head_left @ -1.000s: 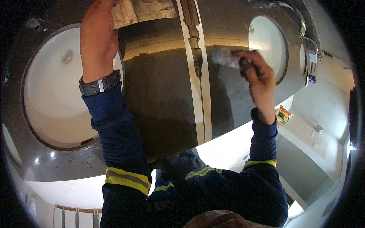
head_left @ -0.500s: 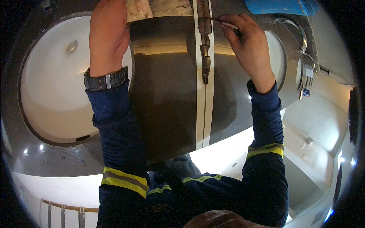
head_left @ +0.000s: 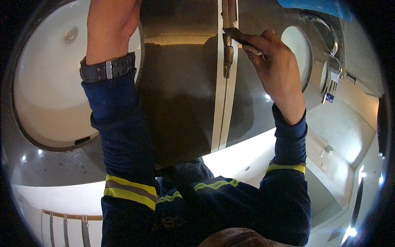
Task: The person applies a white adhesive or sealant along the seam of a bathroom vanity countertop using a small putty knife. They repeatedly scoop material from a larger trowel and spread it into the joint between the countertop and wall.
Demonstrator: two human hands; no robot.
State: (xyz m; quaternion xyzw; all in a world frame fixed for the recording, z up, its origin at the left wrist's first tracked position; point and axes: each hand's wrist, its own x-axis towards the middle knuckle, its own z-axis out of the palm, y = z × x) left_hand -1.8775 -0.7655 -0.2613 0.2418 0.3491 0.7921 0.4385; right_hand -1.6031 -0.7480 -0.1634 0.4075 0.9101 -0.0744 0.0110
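My right hand [head_left: 277, 68] is closed around a thin, dark-smeared putty knife [head_left: 236, 34]. Its blade meets a seam in the dark countertop, pressed into a lumpy brown filler paste [head_left: 228, 59]. Pale strips of masking tape [head_left: 218, 127] run along both sides of that seam. Below the paste, toward my body, the seam shows as a thin dark line. My left hand [head_left: 113, 24], with a black watch [head_left: 108, 69] at the wrist, reaches past the top edge beside the left basin. Its fingers are out of the picture, so what they hold is hidden.
A white basin [head_left: 29, 94] is set in the dark countertop [head_left: 177, 99] on the left, and another basin [head_left: 299, 53] lies to the right. Near that one are a chrome faucet [head_left: 334, 41] and a blue object [head_left: 312, 6]. The counter's front edge is close to my body.
The putty knife has moved down along the seam toward me, and less paste shows below it. My left hand has moved up, taking the stained pale sheet near it out of view.
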